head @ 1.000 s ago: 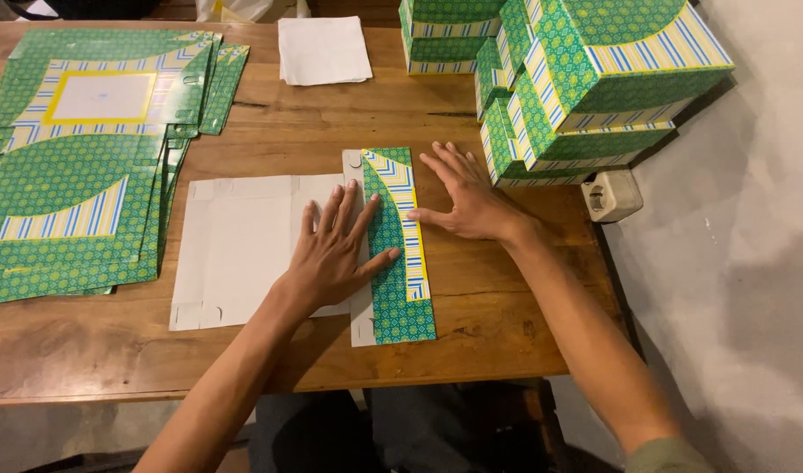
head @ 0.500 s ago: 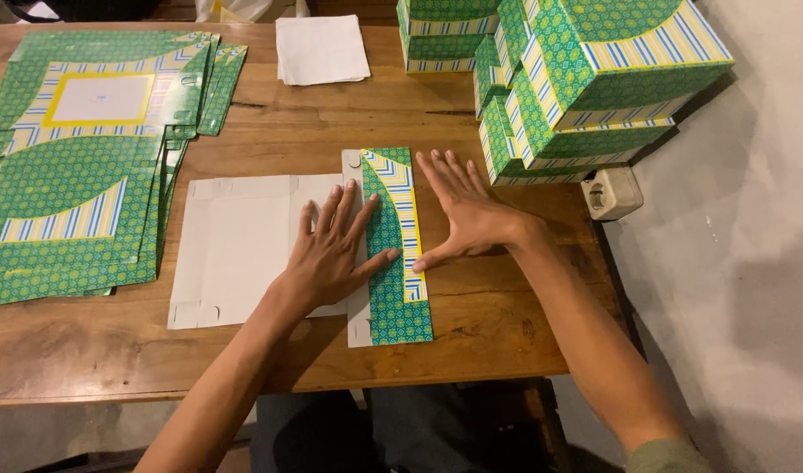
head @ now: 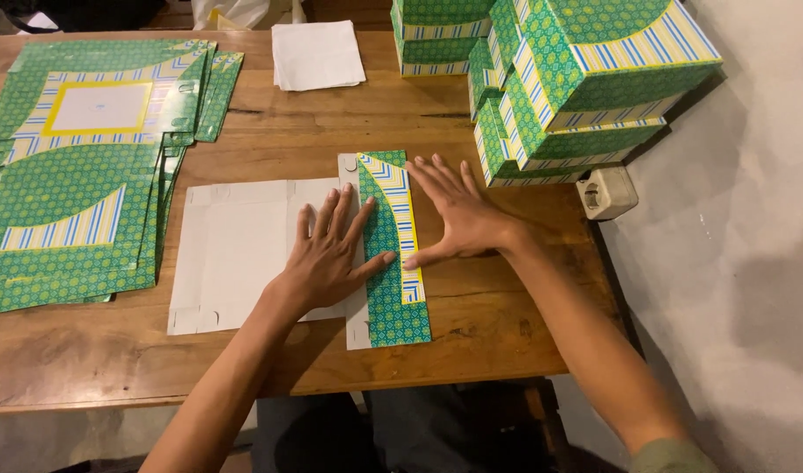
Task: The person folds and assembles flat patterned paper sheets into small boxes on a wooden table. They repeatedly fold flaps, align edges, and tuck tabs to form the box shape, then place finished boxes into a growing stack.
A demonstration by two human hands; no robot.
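Head view: a flat carton blank (head: 253,254) lying white side up on the wooden table (head: 471,350), its green patterned flap (head: 393,254) folded over, long axis running 12 to 6 o'clock. Left hand (head: 331,258) spread flat at the flap's 9 o'clock edge; right hand (head: 458,219) spread flat at its 3 o'clock edge, equally near, gripping nothing. Flat blanks (head: 69,193) at 9 o'clock, finished boxes (head: 577,79) at 1 o'clock, grey wall (head: 752,263) at 3.
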